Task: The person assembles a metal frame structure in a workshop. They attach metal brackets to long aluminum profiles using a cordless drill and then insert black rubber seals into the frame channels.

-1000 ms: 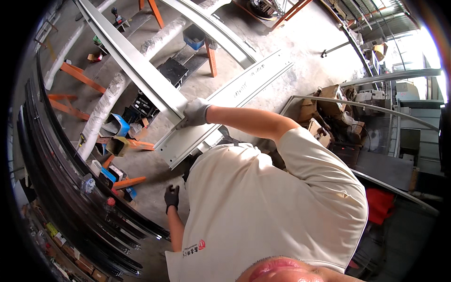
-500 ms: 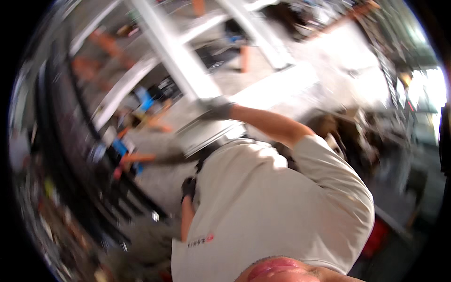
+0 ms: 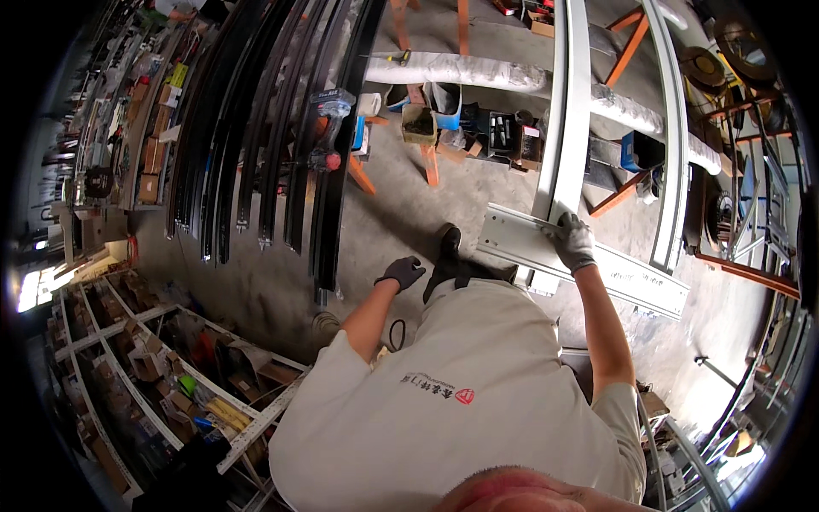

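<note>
My right hand [image 3: 573, 242], in a grey glove, is closed over the upper edge of a white metal profile [image 3: 627, 275]. This profile lies crosswise in front of me, with handwriting on its face and small holes at its left end. Right behind my hand, the end of a long white beam [image 3: 570, 111] meets it. A second long white beam [image 3: 674, 145] runs to its right end. My left hand [image 3: 403, 271], in a dark glove, hangs beside my body, holding nothing that I can see. Its fingers are loosely bent and apart.
Long black profiles [image 3: 286, 128] stretch away at the left, a clear plastic bundle [image 3: 333, 103] on them. A wrapped white bar [image 3: 478, 70] crosses behind, above orange trestle legs [image 3: 429, 166] and a blue bin [image 3: 444, 102]. White shelving [image 3: 192, 386] with boxes stands at the lower left.
The view has swung and sharpened from a blur, so the black profiles and beams appear farther right. My right hand stays at the white profile; my left arm now shows out beside my body.
</note>
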